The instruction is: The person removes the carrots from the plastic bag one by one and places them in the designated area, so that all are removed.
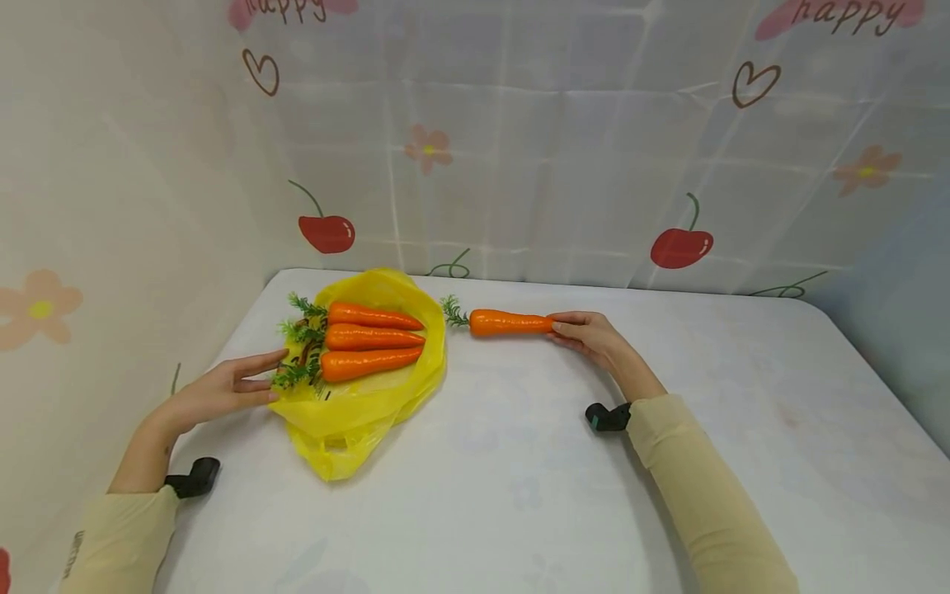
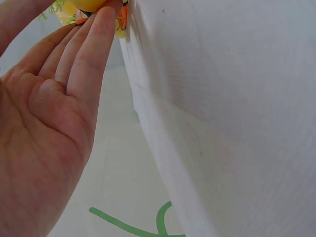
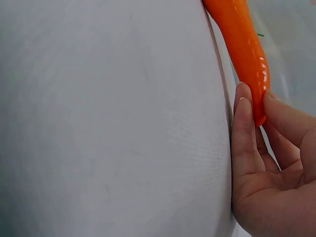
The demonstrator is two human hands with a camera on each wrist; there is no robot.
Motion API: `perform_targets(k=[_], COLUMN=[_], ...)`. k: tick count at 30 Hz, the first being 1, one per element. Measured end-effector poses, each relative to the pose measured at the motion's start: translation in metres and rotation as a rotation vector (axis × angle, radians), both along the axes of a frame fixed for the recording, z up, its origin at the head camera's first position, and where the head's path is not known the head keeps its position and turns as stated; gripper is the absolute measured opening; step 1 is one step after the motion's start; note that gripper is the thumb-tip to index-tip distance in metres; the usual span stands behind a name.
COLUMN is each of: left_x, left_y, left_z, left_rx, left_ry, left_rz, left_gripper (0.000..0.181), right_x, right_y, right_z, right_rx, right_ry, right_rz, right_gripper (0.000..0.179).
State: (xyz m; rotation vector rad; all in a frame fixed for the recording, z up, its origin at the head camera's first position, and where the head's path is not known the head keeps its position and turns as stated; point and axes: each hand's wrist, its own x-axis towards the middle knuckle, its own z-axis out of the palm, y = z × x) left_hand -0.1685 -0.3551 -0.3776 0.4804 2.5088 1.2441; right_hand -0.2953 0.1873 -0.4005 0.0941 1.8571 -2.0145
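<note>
In the head view, three orange carrots point(image 1: 373, 337) with green leafy tops lie side by side on a yellow plastic bag point(image 1: 349, 425). My left hand point(image 1: 211, 392) is at the bag's left edge, fingers extended and touching it near the leaves; the left wrist view shows the palm with its fingertips partly hidden by the bag point(image 2: 89, 4). To the right of the bag, my right hand point(image 1: 594, 340) pinches the narrow tip of another carrot point(image 1: 508, 322), whose leafy top points left toward the bag. Thumb and fingers meet around that carrot point(image 3: 244, 47) in the right wrist view.
A white cloth covers the table point(image 1: 519, 462). Behind it hangs a pale curtain point(image 1: 549, 148) printed with cherries, flowers and hearts. Each wrist wears a black camera mount, one on the left point(image 1: 195, 477) and one on the right point(image 1: 607, 417).
</note>
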Motion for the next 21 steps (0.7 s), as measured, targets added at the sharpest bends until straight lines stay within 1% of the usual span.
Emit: perform_targets(k=[7,14,21], left_x=[-0.0013,-0.0001,0.0011], left_y=[-0.0001,-0.0003,0.0007], left_z=[0.0004,0.0011,0.0017], left_rx=[-0.006,-0.01,-0.028], left_ry=[0.002,-0.005,0.001], left_rz=[0.002,0.003,0.009], left_gripper=[0.067,0.068,0.068], right_x=[-0.001,0.0,0.0012], right_y=[-0.0005,-0.0014,-0.0028], right_z=[0.0009,0.0016,0.0024], right_rx=[0.033,0.061,0.064], right_ry=[-0.013,-0.002,-0.019], right_rz=[-0.013,-0.02,-0.048], right_gripper=[0.041,0.041,0.04])
